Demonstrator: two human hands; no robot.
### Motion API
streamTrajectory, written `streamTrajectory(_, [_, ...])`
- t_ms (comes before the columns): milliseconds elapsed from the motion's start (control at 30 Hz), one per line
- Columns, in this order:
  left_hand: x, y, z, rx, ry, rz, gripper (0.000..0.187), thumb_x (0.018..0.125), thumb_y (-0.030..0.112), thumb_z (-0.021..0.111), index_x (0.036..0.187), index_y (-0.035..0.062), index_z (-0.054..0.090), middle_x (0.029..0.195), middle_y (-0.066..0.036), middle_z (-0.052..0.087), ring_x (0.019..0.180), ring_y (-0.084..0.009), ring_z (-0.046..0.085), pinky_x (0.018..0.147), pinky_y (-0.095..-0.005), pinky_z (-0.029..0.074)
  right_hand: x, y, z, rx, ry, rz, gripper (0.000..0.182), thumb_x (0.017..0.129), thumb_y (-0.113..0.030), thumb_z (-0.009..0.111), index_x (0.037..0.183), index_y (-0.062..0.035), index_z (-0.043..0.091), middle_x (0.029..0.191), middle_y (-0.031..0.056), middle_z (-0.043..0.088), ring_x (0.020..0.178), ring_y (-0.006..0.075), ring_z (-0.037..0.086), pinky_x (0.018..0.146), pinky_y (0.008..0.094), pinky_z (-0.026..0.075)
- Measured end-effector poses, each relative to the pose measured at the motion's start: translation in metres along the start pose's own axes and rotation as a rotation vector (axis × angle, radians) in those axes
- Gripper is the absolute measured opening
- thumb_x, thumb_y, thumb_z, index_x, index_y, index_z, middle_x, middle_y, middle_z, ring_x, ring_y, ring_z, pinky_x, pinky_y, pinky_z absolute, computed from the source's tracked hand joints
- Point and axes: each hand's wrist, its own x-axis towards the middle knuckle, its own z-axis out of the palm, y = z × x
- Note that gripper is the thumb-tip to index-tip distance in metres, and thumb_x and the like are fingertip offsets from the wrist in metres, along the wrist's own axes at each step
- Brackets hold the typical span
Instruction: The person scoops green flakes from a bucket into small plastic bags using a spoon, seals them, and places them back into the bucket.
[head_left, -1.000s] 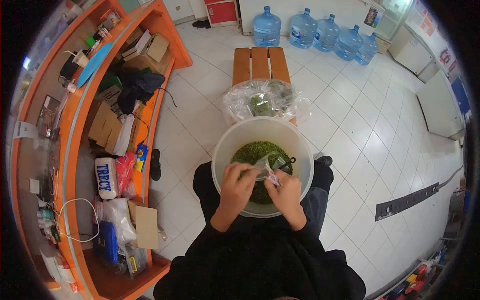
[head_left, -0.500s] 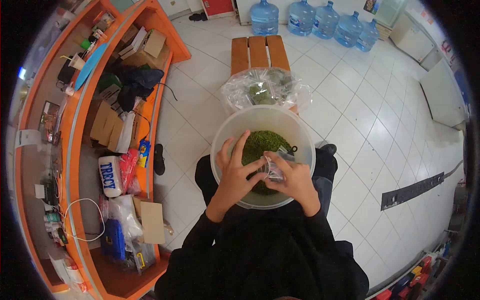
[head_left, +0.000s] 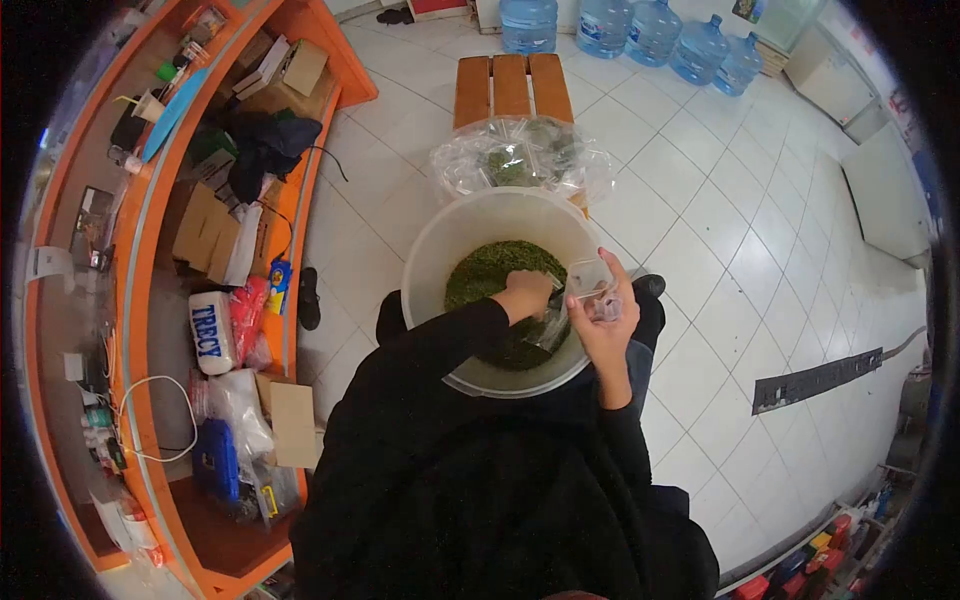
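A translucent white plastic bucket (head_left: 425, 240) stands between the person's legs with chopped green herbs (head_left: 480, 270) in the bottom. My left hand (head_left: 525, 297) is down inside it, fingers curled at a clear, shiny scoop-like tool (head_left: 546, 330) lying against the herbs. The sleeve and the hand's back partly hide that grip. At the bucket's right rim my right hand (head_left: 612, 335) holds up a small clear plastic bag (head_left: 592, 280), its mouth spread and facing up. Fingers and thumb wrap round the bag's sides.
Just beyond the bucket, a large clear bag with green contents (head_left: 520, 160) lies on a wooden slatted bench (head_left: 511, 90). Orange shelving (head_left: 150, 300) full of boxes and bags stands at left. Several blue water bottles (head_left: 600, 25) line the far wall. A shoe (head_left: 310, 300) shows beside the shelving.
Both hands were together at the small bag over the bucket. My left hand has let go and reached into the herbs; my right hand has carried the bag to the right rim, opened.
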Motion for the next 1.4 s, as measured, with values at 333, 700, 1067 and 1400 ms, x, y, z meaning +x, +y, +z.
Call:
streamTrajectory(333, [-0.041,-0.032,-0.001,-0.172,0.196,0.031,0.021,0.071,0.016,0.058,0.083,-0.0013,0.061,0.085,-0.021,0.059,0.079,-0.0350,0.058,0.067,-0.0421,0.047,0.000,-0.002,0.001,-0.024,-0.033,0.044,0.059,0.061,-0.004,0.069,0.114,0.0009,0.045,0.097,0.0127,0.058,0.082,0.0102,0.054,0.070,0.0228,0.044])
streamTrajectory(700, [-0.084,-0.045,0.048,-0.485,0.300,0.626,0.016,0.080,0.019,0.055,0.080,0.0030,0.060,0.083,-0.010,0.060,0.072,-0.0197,0.059,0.069,-0.0296,0.045,0.001,0.003,-0.001,-0.151,-0.062,-0.066,0.055,0.063,-0.002,0.066,0.114,-0.0003,0.045,0.069,-0.0024,0.052,0.053,0.0005,0.037,0.049,0.0146,0.029])
streamTrajectory(1067, [-0.119,-0.096,-0.007,-1.141,0.231,0.342,0.011,0.082,0.014,0.051,0.080,0.0028,0.052,0.072,-0.003,0.057,0.068,-0.0108,0.057,0.060,-0.0250,0.043,0.000,-0.008,0.000,-0.194,-0.090,0.060,0.054,0.061,-0.007,0.070,0.110,-0.0032,0.049,0.080,0.0062,0.059,0.064,0.0056,0.050,0.057,0.0187,0.042])
streamTrajectory(1400, [-0.087,-0.029,0.036,-0.468,0.194,0.376,0.018,0.077,0.018,0.056,0.080,0.0014,0.061,0.085,-0.013,0.061,0.072,-0.0270,0.058,0.070,-0.0318,0.044,0.001,-0.008,0.003,-0.199,-0.096,0.014,0.052,0.062,-0.005,0.069,0.110,-0.0019,0.049,0.083,0.0074,0.059,0.067,0.0050,0.049,0.058,0.0174,0.040])
